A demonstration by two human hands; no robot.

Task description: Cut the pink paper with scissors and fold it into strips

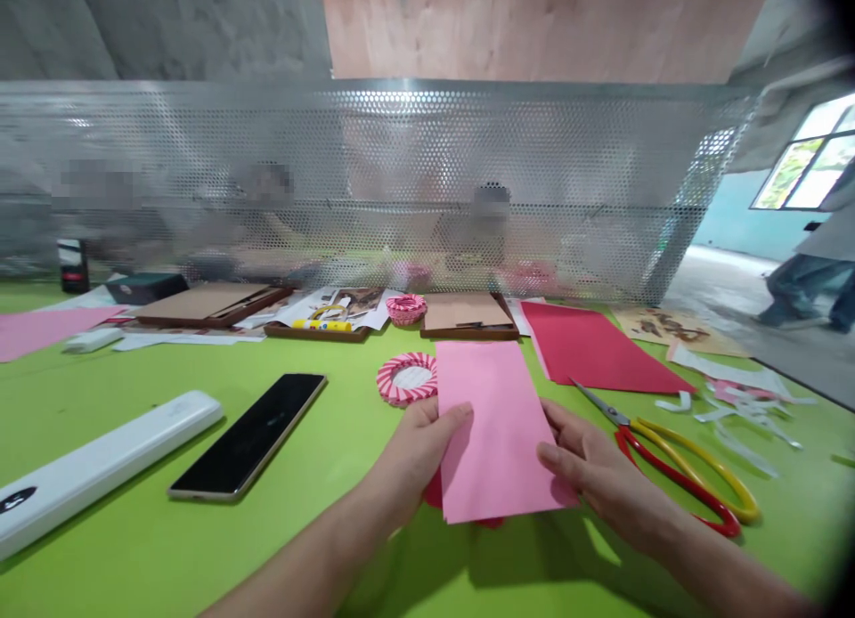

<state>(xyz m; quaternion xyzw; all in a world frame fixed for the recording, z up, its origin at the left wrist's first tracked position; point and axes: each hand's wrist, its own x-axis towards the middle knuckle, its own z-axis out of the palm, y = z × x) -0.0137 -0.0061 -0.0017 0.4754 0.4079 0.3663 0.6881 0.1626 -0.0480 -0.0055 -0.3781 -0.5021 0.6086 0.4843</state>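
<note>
A rectangle of pink paper (494,422) is held up between my two hands, just above the green table. My left hand (420,440) pinches its left edge, thumb on the front. At the right edge my right hand (581,458) grips it with the thumb near the side. Some red paper (434,491) peeks out behind the pink sheet, mostly hidden. Just beyond my left hand lies a red-and-white striped ring (388,379), partly covered by the pink paper. To the right of my right hand rest scissors (658,435) with red and yellow handles, blades slightly parted.
A black phone (250,435) and a long white device (113,467) lie on the left. Red paper (601,346) and white scraps (745,413) are at right. Trays with brown boards (207,303) and a striped woven basket (406,309) stand before a perforated metal screen (401,173). People sit behind it.
</note>
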